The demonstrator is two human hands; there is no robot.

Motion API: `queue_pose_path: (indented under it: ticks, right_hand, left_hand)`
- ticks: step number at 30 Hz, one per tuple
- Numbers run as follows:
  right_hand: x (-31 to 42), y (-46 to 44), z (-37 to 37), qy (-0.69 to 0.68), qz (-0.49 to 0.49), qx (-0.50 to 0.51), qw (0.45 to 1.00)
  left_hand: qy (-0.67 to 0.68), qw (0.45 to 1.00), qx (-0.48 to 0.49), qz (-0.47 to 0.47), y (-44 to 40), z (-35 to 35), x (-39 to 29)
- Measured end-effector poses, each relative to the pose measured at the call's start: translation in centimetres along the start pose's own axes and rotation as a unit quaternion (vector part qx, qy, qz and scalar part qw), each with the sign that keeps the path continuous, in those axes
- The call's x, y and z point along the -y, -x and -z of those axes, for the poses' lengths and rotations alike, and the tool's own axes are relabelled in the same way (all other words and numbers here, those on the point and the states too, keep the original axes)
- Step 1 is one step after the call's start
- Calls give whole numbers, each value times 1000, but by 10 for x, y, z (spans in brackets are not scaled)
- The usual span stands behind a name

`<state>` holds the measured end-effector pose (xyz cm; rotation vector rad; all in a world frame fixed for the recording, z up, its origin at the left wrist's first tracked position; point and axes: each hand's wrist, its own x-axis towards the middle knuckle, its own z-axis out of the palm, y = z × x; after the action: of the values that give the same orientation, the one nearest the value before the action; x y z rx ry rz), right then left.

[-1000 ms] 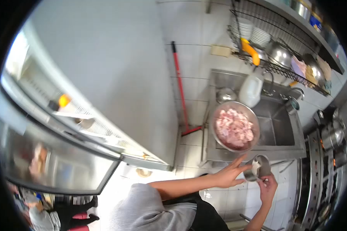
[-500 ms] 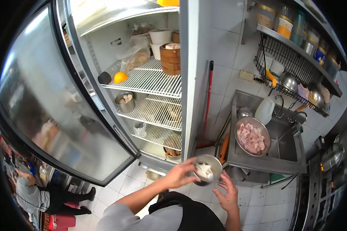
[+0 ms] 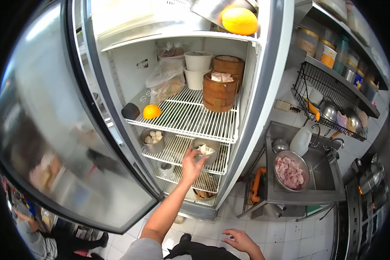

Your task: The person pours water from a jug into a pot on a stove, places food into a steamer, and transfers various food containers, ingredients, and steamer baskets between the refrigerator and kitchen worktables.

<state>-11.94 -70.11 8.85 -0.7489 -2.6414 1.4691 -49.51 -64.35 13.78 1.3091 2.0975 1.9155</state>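
My left hand (image 3: pixel 192 165) reaches into the open fridge, fingers and thumb at the near left side of a metal bowl (image 3: pixel 211 158) with white pieces (image 3: pixel 205 150) in it. That bowl is at the second wire shelf (image 3: pixel 173 146); whether its base rests there is hard to see. To its left on the same level stands a metal pot (image 3: pixel 153 147) with round whitish balls. Low in front of my body, my right hand (image 3: pixel 240 242) holds nothing, its fingers apart.
The fridge door (image 3: pixel 74 143) stands open on the left. Bamboo steamers (image 3: pixel 219 97), white tubs (image 3: pixel 198 71) and an orange fruit half (image 3: pixel 151 112) occupy the shelf above. Right of the fridge, a bowl of raw meat (image 3: pixel 291 171) sits by the sink (image 3: pixel 325 173). Another person (image 3: pixel 43 238) is at lower left.
The metal bowl has gone from between my two hands into the fridge, carried by my left hand. My right hand has come away from it and dropped lower. The view is closer to the fridge.
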Motion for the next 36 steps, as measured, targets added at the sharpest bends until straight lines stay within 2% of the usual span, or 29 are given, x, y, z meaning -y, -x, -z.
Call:
queue_pose_path:
  ticks: [1, 2, 3, 5, 6, 7, 8, 9, 12, 15, 17, 18, 19, 21, 24, 26, 27, 30, 31, 34, 36]
  right_hand:
    - [6, -9, -4, 13, 0, 0, 1000]
    - [12, -16, -9, 13, -3, -10, 1000]
    - [19, -21, -15, 14, -6, -20, 1000]
    - [34, -29, -24, 9, -17, -40, 999]
    - [44, -29, -30, 2, -24, -52, 998]
    - [50, -29, -36, -6, -32, -63, 997]
    - [53, -27, -44, -12, -55, -69, 996]
    - [54, -24, -52, -19, -76, -72, 994]
    - [47, -14, -74, -28, -108, -89, 990]
    - [37, -11, -84, -47, -152, -111, 981]
    - [44, -11, -85, -76, -161, -134, 975]
    - [51, -15, -78, -95, -149, -153, 972]
    - [60, -22, -67, -113, -135, -173, 969]
    - [77, -36, -45, -128, -72, -198, 969]
    - [129, -55, 4, -102, 37, -237, 965]
    - [175, -67, 34, -86, 133, -263, 952]
    - [191, -71, 48, -59, 150, -249, 955]
    - [202, -89, 59, 42, 207, -245, 946]
    - [196, -90, 59, 84, 227, -249, 938]
    - [152, -91, 48, 248, 136, -261, 923]
    - [125, -79, 58, 268, 29, -144, 952]
  left_hand:
    - [-23, 1000, 5, -11, -10, -12, 9]
    - [-47, 997, -10, -62, -16, -26, 16]
    - [-39, 995, 28, -86, -30, -31, 19]
    - [10, 997, 11, -75, -57, -38, 26]
    - [-31, 992, -14, -122, -74, -37, 38]
    - [-98, 971, -64, -210, -89, -36, 49]
    - [-91, 987, -9, -133, -100, -23, 31]
    - [-205, 963, 5, -173, -110, -33, 69]
    - [-273, 944, 28, -181, -135, -50, 137]
    - [-212, 969, 70, -104, -126, -6, 77]
    - [-93, 983, 111, -113, -116, 17, 93]
    - [-91, 982, 87, -137, -105, 28, 89]
    - [-136, 974, 128, -127, -94, 50, 66]
    - [-97, 980, 167, -44, -73, 88, 17]
    - [-62, 976, 177, -113, -41, 127, -7]
    - [-90, 964, 225, -111, -21, 151, -35]
    - [-102, 956, 251, -110, -12, 159, -50]
    - [-55, 932, 346, -96, 17, 157, -91]
    - [-61, 922, 359, -135, 31, 148, -86]
    - [-34, 891, 425, -153, 69, 108, -95]
    - [20, 875, 444, -191, 96, 65, -91]
